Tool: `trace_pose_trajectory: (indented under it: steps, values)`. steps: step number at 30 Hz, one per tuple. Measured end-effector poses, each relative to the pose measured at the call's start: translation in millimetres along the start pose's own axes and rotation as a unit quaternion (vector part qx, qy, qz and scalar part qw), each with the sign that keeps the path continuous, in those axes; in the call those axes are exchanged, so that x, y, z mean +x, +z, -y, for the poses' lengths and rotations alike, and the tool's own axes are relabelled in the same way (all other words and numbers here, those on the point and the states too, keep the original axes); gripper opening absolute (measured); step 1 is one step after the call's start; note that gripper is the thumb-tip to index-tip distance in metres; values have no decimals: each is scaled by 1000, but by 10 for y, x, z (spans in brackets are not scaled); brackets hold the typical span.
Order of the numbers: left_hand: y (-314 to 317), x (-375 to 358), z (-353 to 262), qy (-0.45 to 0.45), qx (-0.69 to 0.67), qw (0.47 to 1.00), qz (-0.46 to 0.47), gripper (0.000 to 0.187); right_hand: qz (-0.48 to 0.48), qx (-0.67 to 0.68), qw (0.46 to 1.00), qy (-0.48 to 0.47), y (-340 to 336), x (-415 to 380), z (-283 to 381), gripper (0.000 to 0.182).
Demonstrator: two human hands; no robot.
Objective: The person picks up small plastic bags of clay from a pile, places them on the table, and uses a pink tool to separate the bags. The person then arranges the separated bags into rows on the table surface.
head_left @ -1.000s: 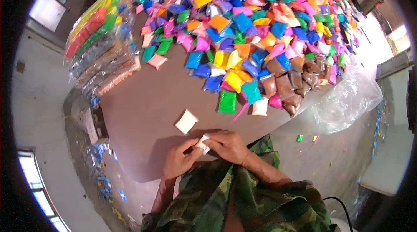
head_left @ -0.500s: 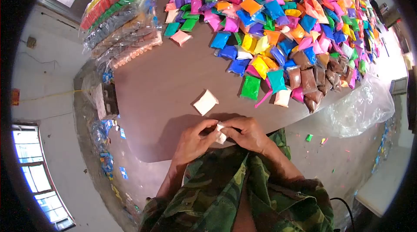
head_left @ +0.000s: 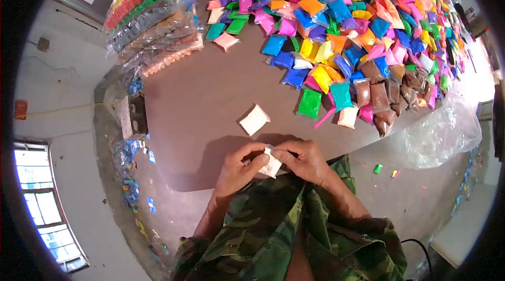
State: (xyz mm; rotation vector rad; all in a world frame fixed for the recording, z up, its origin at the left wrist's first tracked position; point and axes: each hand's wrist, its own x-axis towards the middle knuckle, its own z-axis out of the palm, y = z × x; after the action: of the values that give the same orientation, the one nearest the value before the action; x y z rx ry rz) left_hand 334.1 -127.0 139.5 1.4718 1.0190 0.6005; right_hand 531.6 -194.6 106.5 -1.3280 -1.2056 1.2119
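Note:
A small cream-coloured packet [head_left: 271, 166] is held between my two hands near the table's front edge. My left hand [head_left: 242, 165] pinches its left side between thumb and fingers. Gripping the packet's upper right side, my right hand [head_left: 303, 161] has its thumb and forefinger closed on it. Just beyond my hands, a second cream packet [head_left: 254, 120] lies flat on the brown table [head_left: 194, 102], touched by neither hand.
A large heap of colourful packets [head_left: 336, 23] covers the table's far and right side, with brown packets [head_left: 380, 97] at its near end. Bagged packs [head_left: 152, 23] are stacked at the far left. A clear plastic bag [head_left: 439, 133] hangs at the right edge.
The packet in my hands now shows more of its face, hanging lower between my fingers. Both hands keep their pinch. The whole view has shifted slightly.

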Motion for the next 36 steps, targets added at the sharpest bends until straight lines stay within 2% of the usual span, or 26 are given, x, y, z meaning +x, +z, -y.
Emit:
trace_pose_trajectory:
  steps: [3,7,10,13,16,18,21,24,30,33,36]
  values:
    - [-74,-25,125,-31,72,997,5,14,28,-34,999,4,8,33,0,18]
    - [-49,-118,159,4,72,995,-67,15,7,-44,998,-39,131,85,22,17]
    - [-80,-174,121,17,40,990,-134,15,11,87,996,30,276,70,-1,25]
    - [-128,-193,78,49,49,980,-188,17,13,228,973,45,422,63,123,30]
    - [-86,-241,77,66,55,973,-215,20,68,217,971,80,484,27,14,29]
    - [-80,-277,107,86,83,967,-224,21,47,210,974,72,516,-17,25,27]
    - [-84,-333,87,31,-43,982,-179,17,48,155,987,20,511,-55,-36,24]
    - [-154,-441,122,-41,-68,990,-115,17,65,111,992,12,555,-156,-82,21]
    - [-94,-612,148,102,81,977,-171,18,52,117,991,27,647,-283,21,19]
    - [-105,-685,134,-4,-37,988,-152,19,45,86,995,-4,672,-364,2,18]
    - [-133,-755,205,13,6,994,-113,21,77,37,996,3,629,-436,11,19]
